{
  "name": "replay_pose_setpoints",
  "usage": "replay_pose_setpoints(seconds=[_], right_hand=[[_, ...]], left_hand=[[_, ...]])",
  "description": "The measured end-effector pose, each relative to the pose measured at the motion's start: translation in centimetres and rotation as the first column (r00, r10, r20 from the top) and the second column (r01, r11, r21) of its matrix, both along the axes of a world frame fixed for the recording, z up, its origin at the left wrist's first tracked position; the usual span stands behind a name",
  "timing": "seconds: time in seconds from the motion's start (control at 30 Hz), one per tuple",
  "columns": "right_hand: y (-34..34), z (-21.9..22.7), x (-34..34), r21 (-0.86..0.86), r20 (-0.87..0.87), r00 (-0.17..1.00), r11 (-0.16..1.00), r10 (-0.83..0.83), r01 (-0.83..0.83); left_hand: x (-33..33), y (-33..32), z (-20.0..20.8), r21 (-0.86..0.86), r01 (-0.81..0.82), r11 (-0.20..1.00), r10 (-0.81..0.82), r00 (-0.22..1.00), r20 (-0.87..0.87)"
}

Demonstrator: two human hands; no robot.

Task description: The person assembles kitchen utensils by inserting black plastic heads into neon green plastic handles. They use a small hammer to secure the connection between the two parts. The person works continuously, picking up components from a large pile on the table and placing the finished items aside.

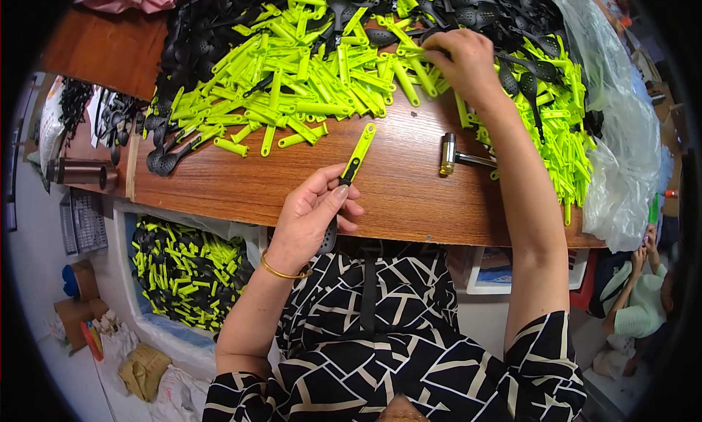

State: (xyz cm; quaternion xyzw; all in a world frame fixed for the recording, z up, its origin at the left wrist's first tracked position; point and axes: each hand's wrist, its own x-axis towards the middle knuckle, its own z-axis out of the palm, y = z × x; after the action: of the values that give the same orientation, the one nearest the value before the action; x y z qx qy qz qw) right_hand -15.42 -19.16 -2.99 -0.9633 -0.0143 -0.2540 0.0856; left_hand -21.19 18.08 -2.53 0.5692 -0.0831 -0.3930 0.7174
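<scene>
My left hand is closed round a slotted spoon near the front edge of the table. Its lime-green handle points up and away, and part of its black perforated head shows below my fingers. Farther off, my right hand reaches into the far side of the pile with bent fingers, touching a lime-green handle piece. Whether the fingertips grip that piece is hard to make out. Loose lime-green handle pieces lie heaped in front of me, with black spoon heads behind them.
A small hammer lies on the wooden table, partly behind my right forearm. More green pieces and clear plastic sheeting are at the right. A lined bin of green-and-black pieces stands below left. Another person sits at far right.
</scene>
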Motion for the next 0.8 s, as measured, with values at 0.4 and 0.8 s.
replay_pose_setpoints(seconds=[0.4, 0.8], right_hand=[[10.9, 7.0, -9.4, 0.317, -0.164, 0.801, 0.800, 0.576, -0.510], [11.9, 7.7, -11.1, 0.242, -0.179, 0.847, 0.857, 0.500, -0.455]], left_hand=[[-0.3, -0.9, 1.7, 0.068, 0.099, 0.993, -0.103, 0.993, 0.061], [-1.9, -0.5, 1.9, 0.198, 0.070, 0.978, -0.109, 0.975, 0.193]])
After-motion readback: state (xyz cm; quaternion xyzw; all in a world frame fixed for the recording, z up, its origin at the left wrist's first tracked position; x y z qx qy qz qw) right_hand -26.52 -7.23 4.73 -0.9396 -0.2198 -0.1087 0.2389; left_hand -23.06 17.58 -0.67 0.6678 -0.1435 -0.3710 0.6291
